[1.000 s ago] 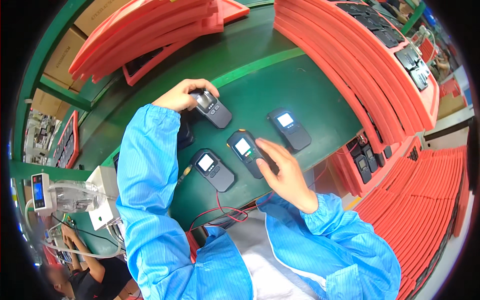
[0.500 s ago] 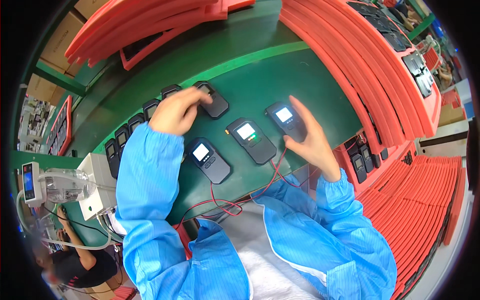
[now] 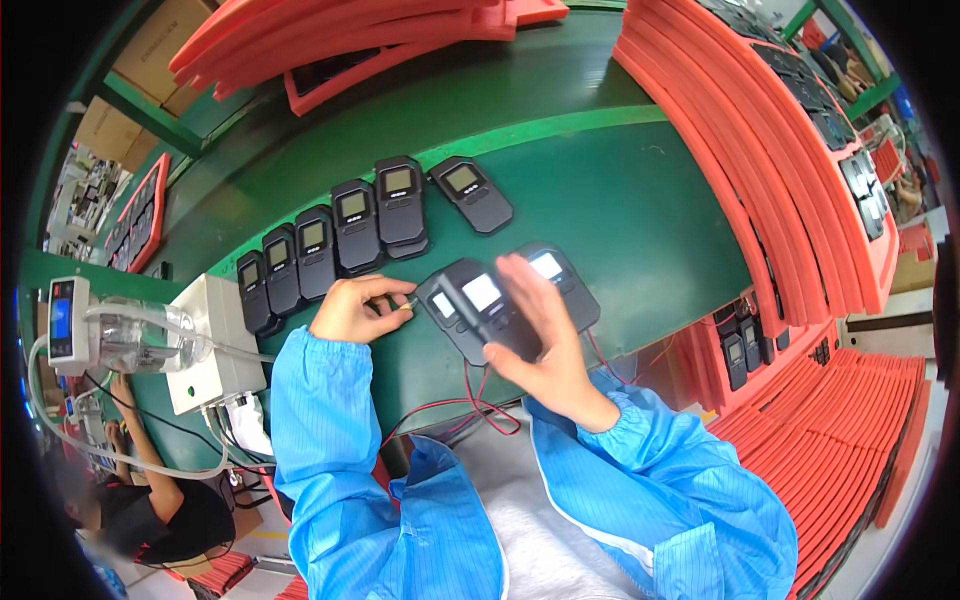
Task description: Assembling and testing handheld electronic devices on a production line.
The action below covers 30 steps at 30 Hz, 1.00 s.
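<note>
My right hand (image 3: 550,345) has its thumb and fingers around the edges of a black handheld meter (image 3: 493,310) with a lit white screen, blurred by motion. Another lit meter (image 3: 443,309) is partly hidden beneath or behind it, and a third lit meter (image 3: 575,290) lies just beyond my fingers. My left hand (image 3: 360,308) is closed in a pinch beside the left-hand lit meter. A tiny pale bit shows at its fingertips, too small to name. Red and black wires (image 3: 478,402) run from the meters toward the table's front edge.
Several black meters (image 3: 357,222) stand in a slanting row at the back left, and one meter (image 3: 472,195) lies at its right end. Red foam trays (image 3: 720,150) are stacked on the right. A white box (image 3: 205,340) with tubing and a clear jar (image 3: 140,335) stands left.
My left hand has left the meter by the row and come down, closing in a pinch. My right hand has moved left and now holds a lit meter, in front of another one.
</note>
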Motion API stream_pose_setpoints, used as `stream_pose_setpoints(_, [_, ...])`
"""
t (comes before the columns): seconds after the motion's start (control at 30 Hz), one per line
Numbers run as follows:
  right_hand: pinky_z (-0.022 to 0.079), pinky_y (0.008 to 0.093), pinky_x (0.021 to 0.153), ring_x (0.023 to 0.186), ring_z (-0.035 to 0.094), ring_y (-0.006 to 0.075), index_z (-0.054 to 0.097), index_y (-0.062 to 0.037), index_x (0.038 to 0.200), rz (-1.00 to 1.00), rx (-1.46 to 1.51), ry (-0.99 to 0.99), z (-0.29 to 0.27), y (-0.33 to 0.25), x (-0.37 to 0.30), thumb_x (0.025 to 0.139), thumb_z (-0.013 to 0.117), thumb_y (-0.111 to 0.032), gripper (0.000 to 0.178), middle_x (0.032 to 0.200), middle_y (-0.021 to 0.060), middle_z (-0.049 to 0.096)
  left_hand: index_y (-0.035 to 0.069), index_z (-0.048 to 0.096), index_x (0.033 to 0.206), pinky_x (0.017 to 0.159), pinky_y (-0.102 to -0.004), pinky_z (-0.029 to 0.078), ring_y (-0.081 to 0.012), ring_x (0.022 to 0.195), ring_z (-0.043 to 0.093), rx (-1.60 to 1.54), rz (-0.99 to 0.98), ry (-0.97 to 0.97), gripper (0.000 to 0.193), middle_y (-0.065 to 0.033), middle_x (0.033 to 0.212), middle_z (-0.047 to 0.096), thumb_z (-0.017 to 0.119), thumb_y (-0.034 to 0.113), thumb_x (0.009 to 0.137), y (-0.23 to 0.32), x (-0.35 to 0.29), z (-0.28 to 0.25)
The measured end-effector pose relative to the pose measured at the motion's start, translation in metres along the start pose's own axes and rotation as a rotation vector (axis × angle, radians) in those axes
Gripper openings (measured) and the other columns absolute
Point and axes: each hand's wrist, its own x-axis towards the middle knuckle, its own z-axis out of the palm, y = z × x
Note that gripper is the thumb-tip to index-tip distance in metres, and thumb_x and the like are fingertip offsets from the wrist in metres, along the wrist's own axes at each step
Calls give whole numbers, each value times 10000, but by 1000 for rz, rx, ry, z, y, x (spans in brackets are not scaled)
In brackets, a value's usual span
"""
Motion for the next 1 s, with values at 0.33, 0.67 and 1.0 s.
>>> stream_pose_setpoints(0.33, [299,388,1134,1378,381,306,293,-18,1476,29,-503,-78,-42,-16,25,728,696,1,850,1463,190,403,108,711,1123,621,-277,474,-150,696,585,70,107,14,348,-42,880,616,683,32,785,3,-3,6])
stream_pose_setpoints(0.67, [380,384,1075,1317,454,329,346,-64,1468,-46,-598,-139,-36,-7,34,730,704,-2,822,1421,190,449,76,692,1134,591,-262,446,-129,672,545,17,127,154,327,-41,896,636,690,26,811,21,36,40])
stream_pose_setpoints(1.0, [375,386,1079,1340,432,332,342,-58,1469,-9,-613,-177,-33,-4,36,745,727,-42,820,1449,192,427,84,699,1086,634,-319,519,-200,693,632,75,135,376,275,-64,909,660,713,92,811,22,36,61])
